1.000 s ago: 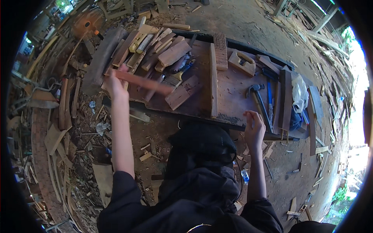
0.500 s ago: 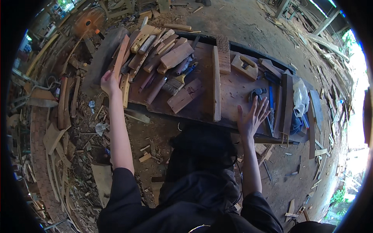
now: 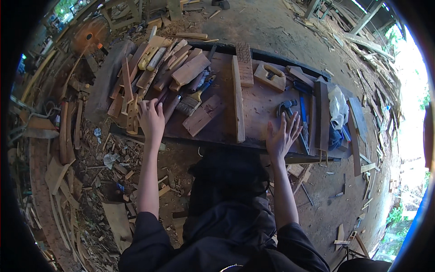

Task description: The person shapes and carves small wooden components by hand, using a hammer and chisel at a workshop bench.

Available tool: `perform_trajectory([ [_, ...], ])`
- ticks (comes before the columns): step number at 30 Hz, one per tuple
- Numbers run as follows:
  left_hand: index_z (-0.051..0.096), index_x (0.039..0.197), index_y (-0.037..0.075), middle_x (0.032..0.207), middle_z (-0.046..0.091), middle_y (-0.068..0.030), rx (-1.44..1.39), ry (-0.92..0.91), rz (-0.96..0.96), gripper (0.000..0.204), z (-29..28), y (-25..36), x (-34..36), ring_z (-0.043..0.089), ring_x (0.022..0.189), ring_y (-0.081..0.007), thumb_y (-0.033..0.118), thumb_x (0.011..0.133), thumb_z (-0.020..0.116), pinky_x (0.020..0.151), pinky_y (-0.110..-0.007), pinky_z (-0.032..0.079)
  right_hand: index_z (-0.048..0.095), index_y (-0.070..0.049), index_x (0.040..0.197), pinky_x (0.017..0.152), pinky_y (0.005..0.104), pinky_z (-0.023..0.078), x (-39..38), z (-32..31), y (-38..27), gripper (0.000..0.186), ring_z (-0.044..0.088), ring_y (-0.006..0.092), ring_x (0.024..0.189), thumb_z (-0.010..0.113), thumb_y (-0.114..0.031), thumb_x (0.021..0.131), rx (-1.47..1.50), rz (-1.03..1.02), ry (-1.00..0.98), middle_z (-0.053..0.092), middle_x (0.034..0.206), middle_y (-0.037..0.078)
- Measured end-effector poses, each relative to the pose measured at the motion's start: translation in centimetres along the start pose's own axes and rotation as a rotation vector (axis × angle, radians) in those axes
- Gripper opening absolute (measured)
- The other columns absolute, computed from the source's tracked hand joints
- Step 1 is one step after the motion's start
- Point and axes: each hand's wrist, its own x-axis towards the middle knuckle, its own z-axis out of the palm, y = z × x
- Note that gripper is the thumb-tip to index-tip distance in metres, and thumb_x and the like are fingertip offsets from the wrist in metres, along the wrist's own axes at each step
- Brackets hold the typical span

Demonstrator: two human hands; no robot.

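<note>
My left hand (image 3: 152,120) is over the near left part of the workbench (image 3: 213,131), its fingers slightly bent and apart, with nothing visible in it. Beside it lie a pale wood piece with holes (image 3: 132,117), a reddish wood strip (image 3: 127,81) and a tool with a dark wooden handle (image 3: 171,110). A wide paintbrush (image 3: 188,105) and a brown wood block (image 3: 202,116) lie farther right. My right hand (image 3: 282,140) is spread flat at the bench's front edge, just short of a claw hammer (image 3: 285,106). Its palm contact with the bench cannot be made out.
A long upright-lying board (image 3: 238,102) crosses the bench's middle, beside a handsaw-like wooden handle (image 3: 270,77). Stacked wood pieces (image 3: 190,71) fill the left. A white plastic bag (image 3: 337,106) sits right. An orange fan (image 3: 89,37) stands far left; wood scraps litter the floor.
My left hand has let go of the reddish wood strip, which now lies on the pile, and has moved right and toward me. My right hand stays spread near the hammer. The view has shifted slightly.
</note>
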Motion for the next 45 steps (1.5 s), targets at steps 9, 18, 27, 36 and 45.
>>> perform_trajectory([
  [9,0.07,0.125,0.011,0.114,0.066,-0.0101,0.164,-0.007,0.033,0.035,-1.2,1.5,1.8,0.062,0.117,-0.0332,0.034,0.099,0.073,0.098,-0.05,0.051,0.073,-0.006,0.131,0.13,0.0587,0.018,0.0,-0.1,-0.1,0.043,0.033,0.0397,0.158,0.071,-0.034,0.098,0.014,0.005,0.042,0.04,0.168,0.022],
  [18,0.072,0.12,0.004,0.115,0.066,-0.0148,0.072,-0.144,0.017,0.046,-1.9,2.7,-3.4,0.068,0.11,-0.037,0.043,0.095,0.077,0.092,-0.049,0.056,0.077,-0.006,0.12,0.13,0.0582,0.02,0.1,-0.1,-0.4,0.036,0.037,0.0381,0.155,0.071,-0.035,0.098,0.055,0.005,0.083,0.047,0.164,0.021],
  [27,0.069,0.103,-0.001,0.08,0.065,-0.0103,-0.516,-0.333,-0.301,0.049,-8.1,3.2,-7.2,0.065,0.067,-0.0244,0.048,0.102,0.071,0.061,-0.038,0.049,0.077,-0.006,0.115,0.129,0.0588,0.021,0.2,-0.6,0.1,0.033,0.04,0.0392,0.153,0.072,-0.033,0.098,0.074,0.028,0.089,0.051,0.161,0.02],
  [36,0.065,0.095,0.006,0.077,0.064,-0.0031,-1.224,-0.527,-0.774,0.044,-13.3,6.5,-13.6,0.055,0.056,-0.0087,0.048,0.109,0.06,0.051,-0.025,0.042,0.076,-0.005,0.113,0.129,0.0595,0.022,0.7,-1.1,-0.9,0.033,0.041,0.0405,0.151,0.074,-0.032,0.096,0.117,0.014,0.006,0.052,0.159,0.022],
  [45,0.06,0.121,0.001,0.08,0.063,-0.004,-1.444,-0.896,-0.624,0.042,-12.3,11.3,-16.0,0.057,0.057,-0.0099,0.039,0.106,0.07,0.05,-0.025,0.046,0.075,-0.003,0.116,0.129,0.0613,0.022,1.3,-1.5,-0.8,0.037,0.041,0.0424,0.151,0.076,-0.033,0.094,0.119,0.054,-0.007,0.052,0.158,0.024],
])
